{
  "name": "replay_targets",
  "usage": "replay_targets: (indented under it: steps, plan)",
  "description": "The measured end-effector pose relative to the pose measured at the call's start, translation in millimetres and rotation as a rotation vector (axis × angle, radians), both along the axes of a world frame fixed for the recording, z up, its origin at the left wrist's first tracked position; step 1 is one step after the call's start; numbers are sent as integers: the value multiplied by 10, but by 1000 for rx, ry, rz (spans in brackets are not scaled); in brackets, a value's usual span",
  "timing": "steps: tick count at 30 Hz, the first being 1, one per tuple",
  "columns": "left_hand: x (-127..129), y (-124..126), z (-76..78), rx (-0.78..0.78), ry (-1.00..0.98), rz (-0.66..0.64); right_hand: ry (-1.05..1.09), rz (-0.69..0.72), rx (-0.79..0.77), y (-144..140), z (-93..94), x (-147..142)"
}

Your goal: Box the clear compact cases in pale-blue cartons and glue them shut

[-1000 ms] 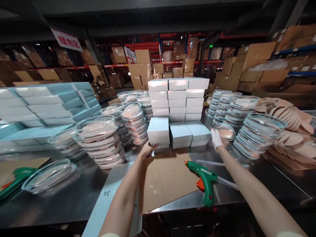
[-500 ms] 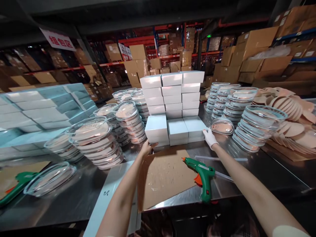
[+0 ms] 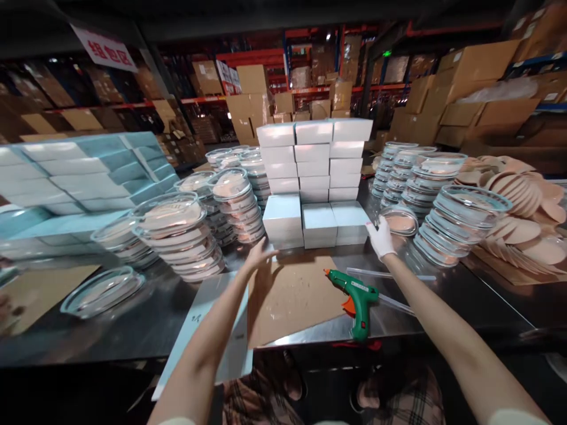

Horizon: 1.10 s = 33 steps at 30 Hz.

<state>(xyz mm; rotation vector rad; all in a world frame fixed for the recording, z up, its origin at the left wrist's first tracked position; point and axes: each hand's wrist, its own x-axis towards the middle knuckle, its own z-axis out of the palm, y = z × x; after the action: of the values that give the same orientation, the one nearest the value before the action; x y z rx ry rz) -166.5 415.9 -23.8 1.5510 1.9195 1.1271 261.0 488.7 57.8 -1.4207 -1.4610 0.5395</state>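
Left hand (image 3: 259, 252), bare, fingers spread wide and flat, closed on nothing, fingertips touching the lower front edge of the left low stack of white boxes (image 3: 283, 221). Right hand (image 3: 381, 237), in a white glove, fingers loosely open, resting against the right corner of the right low stack (image 3: 349, 222); whether anything is pinched there cannot be told. Between the two, a middle low stack (image 3: 319, 224), all three side by side at 12 o'clock from the hands. Behind them, further toward 12, a taller wall of white boxes (image 3: 314, 159). At 6 o'clock from the boxes, a brown cardboard sheet (image 3: 292, 298) flat on the steel table (image 3: 447, 295). At 4 o'clock from the left hand, a green glue gun (image 3: 357, 298) lying on the cardboard's right edge. At 3 o'clock from the right hand, stacked clear round trays (image 3: 465, 224); at 9 o'clock from the left hand, more such stacks (image 3: 177, 236).
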Motion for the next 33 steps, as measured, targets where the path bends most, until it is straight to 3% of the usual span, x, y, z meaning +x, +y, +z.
replay_targets:
  steps: [3,5,7,9,11,15,17,19,20,22,25,27,30,33]
  plan:
    - [-346,-932,-13,-120,76,138,4,182,72,-752,-169,133]
    - [-539,-1618,-84,-205,134,336,-10,288,72,-1318,-391,187]
    - [-679,-2142,-176,-386,230,636,-54,429,124,-1767,-626,124]
    - [-790,-2422,-245,-518,240,705,-112,551,163,-2022,-791,-60]
    - [-888,-2520,-258,-570,190,657,-163,647,210,-2105,-850,-278]
    - [-996,-2769,-77,-574,58,623,-216,722,323,-2110,-779,-455]
    - [-928,-3065,86,-497,8,688,-223,691,349,-2163,-734,-407]
    - [-717,-3367,250,-185,-93,790,-208,650,380,-2252,-684,-371]
    - [-553,-3471,323,-52,-78,741,-198,640,409,-2299,-646,-383]
    - [-138,-3525,429,52,47,563,-192,653,509,-2375,-540,-488]
    - [499,-3294,460,-62,0,114,-249,680,617,-2403,-376,-740]
    - [787,-3112,406,-108,-64,-99,-294,627,565,-2392,-340,-829]
    - [930,-3007,296,-179,-69,-317,-307,567,402,-2431,-428,-720]
    - [880,-3039,194,-283,-31,-486,-306,669,262,-2563,-629,-465]
